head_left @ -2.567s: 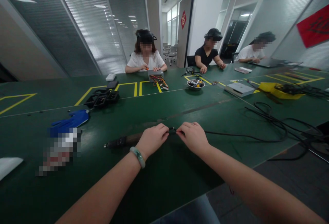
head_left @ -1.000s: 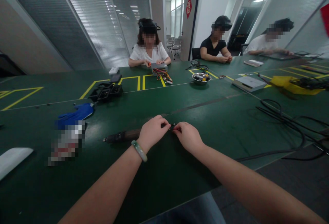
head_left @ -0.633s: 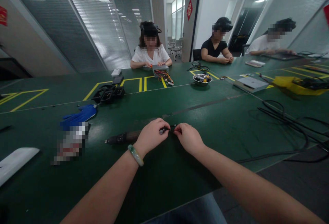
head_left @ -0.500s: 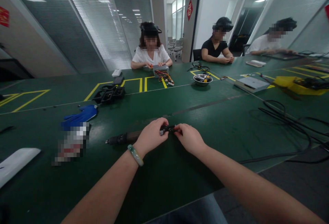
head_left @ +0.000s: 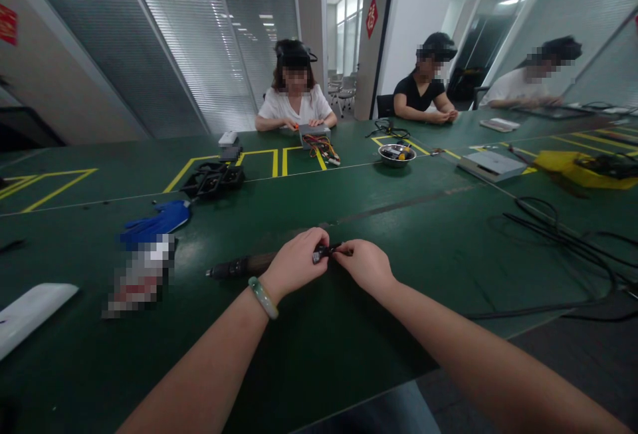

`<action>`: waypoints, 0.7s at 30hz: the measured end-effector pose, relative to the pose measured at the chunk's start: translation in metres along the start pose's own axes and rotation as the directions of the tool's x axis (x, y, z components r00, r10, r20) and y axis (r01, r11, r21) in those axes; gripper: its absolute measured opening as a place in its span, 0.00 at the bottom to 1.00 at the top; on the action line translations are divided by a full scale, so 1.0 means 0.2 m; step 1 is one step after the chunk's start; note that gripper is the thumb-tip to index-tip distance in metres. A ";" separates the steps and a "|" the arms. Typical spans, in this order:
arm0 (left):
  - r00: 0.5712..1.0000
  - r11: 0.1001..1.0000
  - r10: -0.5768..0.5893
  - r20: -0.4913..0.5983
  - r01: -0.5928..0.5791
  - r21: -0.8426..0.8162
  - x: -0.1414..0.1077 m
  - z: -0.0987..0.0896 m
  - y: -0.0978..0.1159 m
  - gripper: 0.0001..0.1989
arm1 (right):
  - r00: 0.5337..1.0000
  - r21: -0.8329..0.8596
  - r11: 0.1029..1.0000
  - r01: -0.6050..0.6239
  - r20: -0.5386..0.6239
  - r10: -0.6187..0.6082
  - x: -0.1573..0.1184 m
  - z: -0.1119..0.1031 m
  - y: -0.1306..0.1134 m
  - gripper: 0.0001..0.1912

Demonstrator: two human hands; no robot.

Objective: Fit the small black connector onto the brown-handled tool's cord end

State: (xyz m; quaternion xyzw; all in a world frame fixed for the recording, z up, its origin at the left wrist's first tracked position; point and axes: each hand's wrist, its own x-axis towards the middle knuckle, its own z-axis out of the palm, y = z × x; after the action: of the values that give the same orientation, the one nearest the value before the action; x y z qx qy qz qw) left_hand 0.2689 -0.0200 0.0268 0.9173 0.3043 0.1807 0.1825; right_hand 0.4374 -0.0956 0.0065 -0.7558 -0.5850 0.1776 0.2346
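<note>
Just ahead of me, a brown and black electric screwdriver (head_left: 244, 265) lies across the table, its bit end pointing left. My left hand (head_left: 299, 258), with a jade-coloured bangle on the wrist, is closed around its rear part and covers the middle of the body. A black end with a small pale label shows past the thumb and fingers. Against that end, the fingertips of my right hand (head_left: 363, 262) pinch a small black piece (head_left: 335, 248), mostly hidden. Its exact kind cannot be made out.
To the left lie a blue glove (head_left: 158, 222), a blurred-out packet (head_left: 142, 278) and a white object (head_left: 37, 314). Black frames (head_left: 212, 178) and a metal bowl (head_left: 396, 155) of parts stand farther off. Black cables (head_left: 563, 241) loop at right. Three people sit across the table.
The fingertips of my right hand have shifted slightly left, closer to my left hand. My left hand keeps its hold on the screwdriver. The view has moved a little.
</note>
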 end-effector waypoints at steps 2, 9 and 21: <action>1.000 1.000 -0.015 0.016 0.015 -0.005 0.00 -0.01 0.00 0.10 | 1.000 0.017 1.000 -0.006 -0.016 0.006 -0.01 0.00 0.00 0.09; 0.999 0.999 0.047 0.019 -0.047 -0.011 0.00 -0.02 0.00 0.12 | 0.985 -0.010 0.995 0.103 -0.135 -0.104 -0.03 0.01 0.01 0.08; 0.997 0.997 0.072 0.021 -0.073 0.034 0.01 -0.02 0.00 0.11 | 0.993 -0.108 0.989 0.102 -0.047 -0.107 -0.02 0.00 0.02 0.09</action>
State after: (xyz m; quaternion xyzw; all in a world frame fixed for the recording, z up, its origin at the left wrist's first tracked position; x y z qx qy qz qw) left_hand 0.2686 -0.0171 0.0299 0.9325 0.2722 0.1727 0.1630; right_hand 0.4390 -0.1006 0.0047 -0.7399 -0.6259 0.1141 0.2188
